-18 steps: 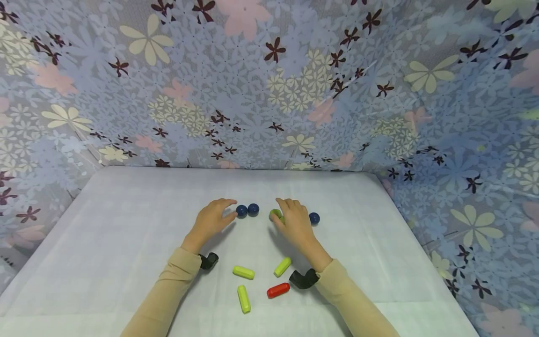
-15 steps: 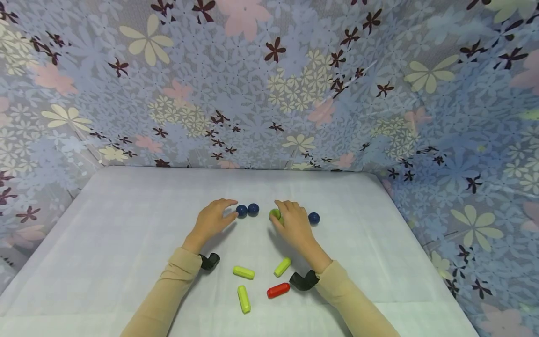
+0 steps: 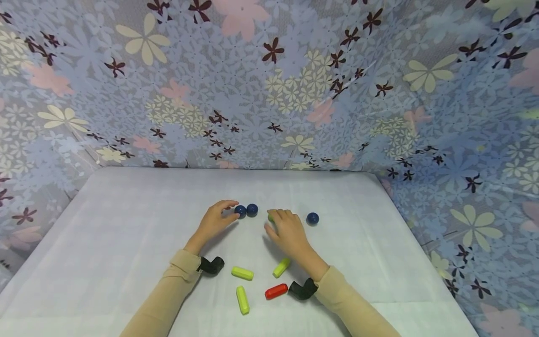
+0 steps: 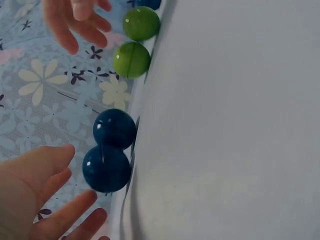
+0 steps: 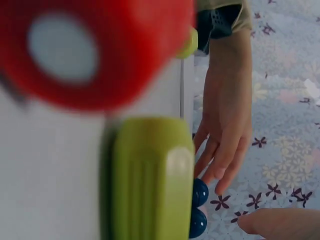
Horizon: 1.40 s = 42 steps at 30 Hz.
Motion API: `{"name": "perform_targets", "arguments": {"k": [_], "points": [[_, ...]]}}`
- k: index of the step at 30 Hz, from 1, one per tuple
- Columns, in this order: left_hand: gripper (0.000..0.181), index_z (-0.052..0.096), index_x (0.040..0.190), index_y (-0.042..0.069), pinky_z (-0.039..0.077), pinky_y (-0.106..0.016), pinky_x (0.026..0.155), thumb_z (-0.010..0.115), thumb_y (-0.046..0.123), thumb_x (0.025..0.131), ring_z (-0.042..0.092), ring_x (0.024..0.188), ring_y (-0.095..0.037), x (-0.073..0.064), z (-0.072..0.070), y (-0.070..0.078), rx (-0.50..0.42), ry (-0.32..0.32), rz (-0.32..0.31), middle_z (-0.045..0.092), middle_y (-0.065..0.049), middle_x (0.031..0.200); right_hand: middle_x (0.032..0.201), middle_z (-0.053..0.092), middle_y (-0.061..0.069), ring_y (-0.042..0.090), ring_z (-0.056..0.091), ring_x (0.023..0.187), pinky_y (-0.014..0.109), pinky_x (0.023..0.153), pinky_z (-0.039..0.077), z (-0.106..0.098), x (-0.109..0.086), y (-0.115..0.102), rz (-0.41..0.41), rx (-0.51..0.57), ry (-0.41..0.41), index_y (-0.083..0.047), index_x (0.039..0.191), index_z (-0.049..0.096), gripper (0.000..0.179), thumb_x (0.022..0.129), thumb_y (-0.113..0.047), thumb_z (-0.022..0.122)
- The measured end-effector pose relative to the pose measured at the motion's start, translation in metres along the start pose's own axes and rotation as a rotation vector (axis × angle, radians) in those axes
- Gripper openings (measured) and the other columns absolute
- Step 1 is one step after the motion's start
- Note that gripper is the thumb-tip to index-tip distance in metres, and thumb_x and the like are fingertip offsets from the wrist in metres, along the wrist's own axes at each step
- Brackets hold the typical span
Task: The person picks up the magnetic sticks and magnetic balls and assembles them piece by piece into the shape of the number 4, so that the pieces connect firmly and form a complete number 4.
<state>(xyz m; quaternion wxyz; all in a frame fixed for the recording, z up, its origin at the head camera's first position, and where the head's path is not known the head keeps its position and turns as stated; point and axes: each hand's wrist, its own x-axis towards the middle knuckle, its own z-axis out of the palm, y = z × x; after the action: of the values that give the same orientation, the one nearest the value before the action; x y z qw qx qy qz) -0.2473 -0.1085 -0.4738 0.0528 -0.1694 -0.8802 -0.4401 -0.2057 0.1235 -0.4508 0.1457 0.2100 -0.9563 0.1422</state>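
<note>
Two dark blue balls, a nearer one (image 3: 240,211) and a second one (image 3: 252,209), sit side by side on the white cloth. My left hand (image 3: 212,223) is beside them, thumb and fingers spread; the left wrist view shows a narrow gap to the nearest ball (image 4: 106,168). My right hand (image 3: 289,235) hovers with relaxed fingers over two green balls, hiding most of them in the head view. The left wrist view shows one green ball (image 4: 141,23) next to another green ball (image 4: 131,60), apart from the fingers. A third blue ball (image 3: 313,218) lies to the right.
Three yellow-green sticks, a left one (image 3: 242,273), a front one (image 3: 243,300) and a right one (image 3: 281,267), lie nearer me with a red stick (image 3: 276,291). Black wrist mounts project inward below both hands. A flowered cloth (image 3: 252,93) hangs behind the table.
My right hand has shifted a little left and towards me, leaving a wider gap to the right-hand blue ball and covering more of the green balls. My left hand has barely moved.
</note>
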Motion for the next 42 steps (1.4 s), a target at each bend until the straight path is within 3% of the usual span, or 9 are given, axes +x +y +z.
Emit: {"name": "perform_targets", "arguments": {"k": [6, 13, 18, 25, 31, 38, 42], "points": [[0.045, 0.057, 0.128, 0.003, 0.044, -0.049, 0.102, 0.069, 0.019, 0.087, 0.057, 0.115, -0.033, -0.002, 0.010, -0.008, -0.077, 0.036, -0.005, 0.060, -0.017, 0.129, 0.114, 0.067, 0.009, 0.026, 0.061, 0.101, 0.040, 0.084, 0.050, -0.001, -0.007, -0.009, -0.027, 0.033, -0.017, -0.008, 0.121, 0.061, 0.037, 0.091, -0.031, 0.062], [0.043, 0.060, 0.125, 0.003, 0.045, -0.044, 0.104, 0.071, 0.018, 0.086, 0.058, 0.115, -0.031, -0.003, 0.017, -0.014, -0.085, 0.068, -0.022, 0.062, -0.015, 0.125, 0.112, 0.069, 0.008, 0.024, 0.063, 0.105, 0.041, 0.092, 0.051, 0.003, -0.015, -0.017, -0.089, 0.066, -0.002, -0.009, 0.117, 0.064, 0.034, 0.091, -0.029, 0.063], [0.044, 0.059, 0.125, 0.001, 0.045, -0.043, 0.103, 0.070, 0.017, 0.086, 0.058, 0.116, -0.032, -0.002, 0.019, -0.016, -0.060, 0.082, 0.011, 0.062, -0.017, 0.125, 0.099, 0.071, 0.004, 0.019, 0.064, 0.097, 0.036, 0.090, 0.052, 0.004, -0.023, -0.024, -0.181, 0.113, 0.023, -0.009, 0.111, 0.067, 0.029, 0.089, -0.028, 0.065], [0.044, 0.059, 0.126, 0.003, 0.041, -0.047, 0.106, 0.069, 0.020, 0.086, 0.056, 0.119, -0.033, 0.000, 0.021, -0.014, 0.021, 0.092, 0.018, 0.062, -0.017, 0.126, 0.091, 0.071, -0.001, 0.013, 0.063, 0.085, 0.028, 0.076, 0.052, 0.005, -0.031, -0.035, -0.297, 0.154, 0.051, -0.010, 0.104, 0.070, 0.024, 0.086, -0.026, 0.068], [0.042, 0.058, 0.126, 0.005, 0.039, -0.048, 0.108, 0.067, 0.020, 0.088, 0.054, 0.122, -0.033, 0.000, 0.022, -0.012, 0.056, 0.082, 0.001, 0.061, -0.015, 0.126, 0.092, 0.071, -0.003, 0.010, 0.063, 0.087, 0.025, 0.076, 0.051, 0.006, -0.037, -0.043, -0.309, 0.197, -0.037, -0.012, 0.104, 0.070, 0.024, 0.088, -0.030, 0.067], [0.040, 0.059, 0.125, 0.003, 0.038, -0.048, 0.109, 0.067, 0.018, 0.088, 0.054, 0.123, -0.033, -0.001, 0.024, -0.011, 0.001, 0.090, -0.028, 0.061, -0.016, 0.127, 0.102, 0.070, -0.004, 0.010, 0.063, 0.098, 0.026, 0.088, 0.051, 0.005, -0.041, -0.047, -0.358, 0.264, -0.197, -0.013, 0.110, 0.068, 0.026, 0.091, -0.029, 0.063], [0.041, 0.059, 0.124, 0.003, 0.038, -0.047, 0.109, 0.068, 0.017, 0.087, 0.054, 0.123, -0.033, -0.001, 0.025, -0.013, -0.010, 0.093, -0.012, 0.061, -0.016, 0.127, 0.103, 0.070, -0.004, 0.009, 0.063, 0.099, 0.026, 0.091, 0.050, 0.007, -0.042, -0.048, -0.398, 0.261, -0.227, -0.013, 0.110, 0.068, 0.025, 0.091, -0.029, 0.063]]}}
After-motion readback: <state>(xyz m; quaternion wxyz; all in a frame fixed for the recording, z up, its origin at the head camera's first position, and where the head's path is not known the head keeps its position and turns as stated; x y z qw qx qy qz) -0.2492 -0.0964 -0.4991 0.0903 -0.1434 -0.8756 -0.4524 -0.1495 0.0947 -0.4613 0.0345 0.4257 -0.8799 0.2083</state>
